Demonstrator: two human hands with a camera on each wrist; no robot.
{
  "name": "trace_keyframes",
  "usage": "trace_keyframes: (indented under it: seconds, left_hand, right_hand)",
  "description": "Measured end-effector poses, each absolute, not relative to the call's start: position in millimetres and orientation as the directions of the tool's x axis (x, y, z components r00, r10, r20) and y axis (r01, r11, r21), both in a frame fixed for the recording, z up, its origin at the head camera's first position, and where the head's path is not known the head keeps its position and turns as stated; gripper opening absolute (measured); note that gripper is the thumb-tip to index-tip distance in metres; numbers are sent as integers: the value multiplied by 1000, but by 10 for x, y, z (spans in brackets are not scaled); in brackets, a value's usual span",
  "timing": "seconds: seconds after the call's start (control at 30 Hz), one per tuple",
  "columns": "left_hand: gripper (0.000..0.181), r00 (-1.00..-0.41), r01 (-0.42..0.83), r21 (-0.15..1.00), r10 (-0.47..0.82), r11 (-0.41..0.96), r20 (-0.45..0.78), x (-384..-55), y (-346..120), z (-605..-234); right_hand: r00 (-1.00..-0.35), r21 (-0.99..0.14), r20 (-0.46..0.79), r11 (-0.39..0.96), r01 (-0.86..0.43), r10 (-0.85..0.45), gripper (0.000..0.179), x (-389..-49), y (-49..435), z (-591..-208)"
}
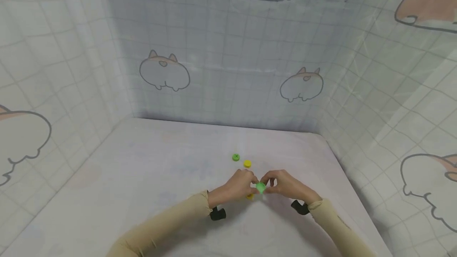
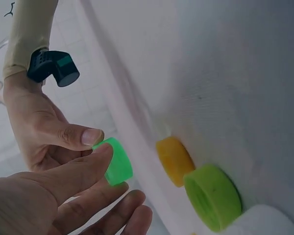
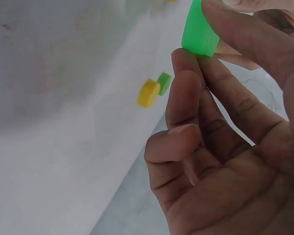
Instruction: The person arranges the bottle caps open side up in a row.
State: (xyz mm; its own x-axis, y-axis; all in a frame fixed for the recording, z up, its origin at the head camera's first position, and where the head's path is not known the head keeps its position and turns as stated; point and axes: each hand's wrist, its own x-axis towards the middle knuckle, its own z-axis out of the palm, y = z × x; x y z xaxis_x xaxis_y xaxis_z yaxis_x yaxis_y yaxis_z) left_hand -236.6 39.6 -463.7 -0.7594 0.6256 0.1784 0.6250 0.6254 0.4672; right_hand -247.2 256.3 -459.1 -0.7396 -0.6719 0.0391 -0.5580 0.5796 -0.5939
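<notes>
Both hands meet over the table around one bright green bottle cap point(image 1: 260, 187). My left hand point(image 1: 240, 184) pinches it from the left, thumb and forefinger at its side in the left wrist view. From the other side my right hand point(image 1: 287, 184) pinches the same cap, its thumb on the wall and a fingertip at the rim in the right wrist view. Several fingers of each hand fan out free of the cap. A yellow cap point(image 1: 250, 196) lies on the table just below the left hand, partly hidden by it.
Farther back on the table point(image 1: 171, 162) lie a green cap point(image 1: 236, 157) and a yellow cap point(image 1: 247, 163). A rounded white object point(image 2: 262, 223) shows beside a green cap point(image 2: 213, 198) in the left wrist view. Patterned fabric walls point(image 1: 228, 70) enclose the table's back and sides.
</notes>
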Motion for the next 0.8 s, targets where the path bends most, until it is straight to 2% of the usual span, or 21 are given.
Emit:
trace_keyframes:
  seconds: [0.2,0.4,0.63,0.8]
  left_hand:
    - [25,-744,659,387,635,645,208,-2368,433,-4685]
    - [22,-752,646,403,633,649,185,-2372,466,-4759]
    - [9,-746,636,424,655,644,122,-2357,482,-4822]
    - [4,-740,643,425,661,637,129,-2348,492,-4813]
  right_hand:
    - [-733,-612,30,567,-551,-679,21,-2463,2568,-4626]
    - [-717,-614,28,554,-562,-697,19,-2493,2563,-4715]
    - [-727,-635,-55,586,-504,-685,21,-2494,2537,-4797]
    - [-727,-619,-55,594,-514,-685,23,-2495,2545,-4811]
